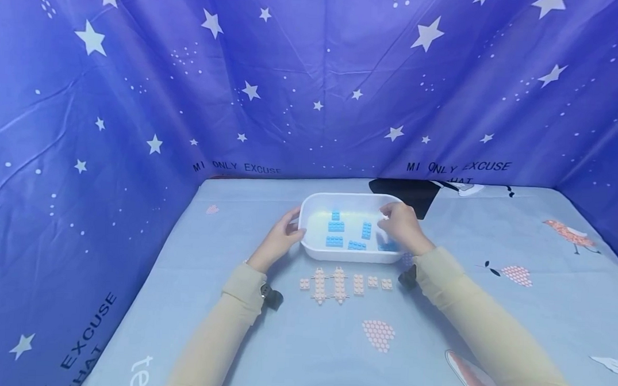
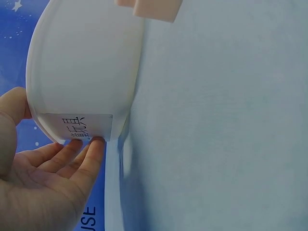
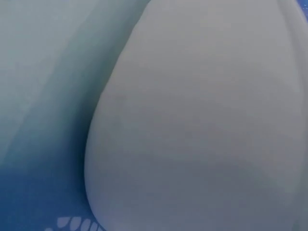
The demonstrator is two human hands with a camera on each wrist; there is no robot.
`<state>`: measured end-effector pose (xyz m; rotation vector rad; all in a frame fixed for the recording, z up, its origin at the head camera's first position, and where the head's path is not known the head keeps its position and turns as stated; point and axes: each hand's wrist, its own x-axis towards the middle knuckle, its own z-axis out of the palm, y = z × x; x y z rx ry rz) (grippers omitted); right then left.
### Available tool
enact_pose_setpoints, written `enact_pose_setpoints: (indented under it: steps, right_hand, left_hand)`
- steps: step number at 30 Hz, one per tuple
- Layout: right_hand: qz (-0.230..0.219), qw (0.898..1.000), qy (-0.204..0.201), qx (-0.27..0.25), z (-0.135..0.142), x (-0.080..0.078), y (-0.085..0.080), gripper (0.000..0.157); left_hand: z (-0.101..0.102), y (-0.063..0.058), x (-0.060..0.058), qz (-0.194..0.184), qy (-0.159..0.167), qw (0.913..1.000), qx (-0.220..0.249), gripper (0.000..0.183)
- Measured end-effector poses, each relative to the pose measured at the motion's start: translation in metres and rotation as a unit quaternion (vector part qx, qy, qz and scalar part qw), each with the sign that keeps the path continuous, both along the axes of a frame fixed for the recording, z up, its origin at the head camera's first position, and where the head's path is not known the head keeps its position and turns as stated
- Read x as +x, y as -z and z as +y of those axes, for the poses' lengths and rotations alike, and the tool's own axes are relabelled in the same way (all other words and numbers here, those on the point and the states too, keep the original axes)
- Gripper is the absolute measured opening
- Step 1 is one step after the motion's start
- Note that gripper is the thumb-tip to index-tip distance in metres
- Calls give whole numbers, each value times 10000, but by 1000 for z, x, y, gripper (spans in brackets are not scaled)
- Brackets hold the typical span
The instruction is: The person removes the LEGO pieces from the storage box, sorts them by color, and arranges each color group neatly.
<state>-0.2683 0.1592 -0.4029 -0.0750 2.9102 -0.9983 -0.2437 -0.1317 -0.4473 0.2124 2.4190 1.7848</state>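
Starry purple curtains (image 1: 315, 61) are hung around a cloth-covered counter (image 1: 302, 354) in the head view. A white tub (image 1: 351, 256) is set toward the counter's far side, with blue bricks (image 1: 336, 226) scattered over its floor. Pale pink pieces (image 1: 358, 284) are laid in a row just beside it, on the near side. At the left end, the tub is held by the left grip (image 1: 277, 242); the right grip (image 1: 407, 225) is placed at the right end with fingers bent, and whether anything is grasped by it cannot be told. Moulded plastic is suggested by the tub's look: probably light, fairly stiff, slightly slippery along its smooth walls. Hard bricks are to be expected, best pinched across their sides; the long pink pieces, thin pegs projecting, would be better taken by their bodies.

From the left wrist, the tub's end is seen pinched, thumb at the rim and fingertips against the wall by a printed label (image 2: 77, 126). Holding both ends by the rim would be safest, so that loose bricks are not tipped.

From the right wrist, mostly the tub's outer wall is seen; no fingers are shown.
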Motion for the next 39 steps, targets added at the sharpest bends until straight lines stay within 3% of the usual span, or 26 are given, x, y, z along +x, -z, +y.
enact_pose_setpoints:
  steps: [7,10,11,14,20,32,39]
  right_hand:
    - [-24,9994,18,335,-2,-9,4,42]
    - [-129,9991,13,398,-2,-11,6,30]
    - [-110,9991,-7,403,-1,-12,8,19]
    - [-177,9992,-20,350,0,-13,11,12]
    - [-194,9997,-51,156,-1,-15,14,35]
    - [-205,9998,59,-55,-6,-17,16,29]
    - [-504,9985,160,-121,-9,-21,20,30]
  left_hand:
    - [1,0,1,18,-6,10000,-16,64]
    - [3,-1,2,16,11,10000,12,63]
    - [3,-1,2,13,21,10000,22,64]
    - [4,-1,3,-4,16,10000,-2,64]
    - [5,-4,4,-29,-4,10000,-41,65]
    - [3,-4,4,-19,-14,10000,34,64]
    - [1,-1,2,8,-66,10000,-57,64]
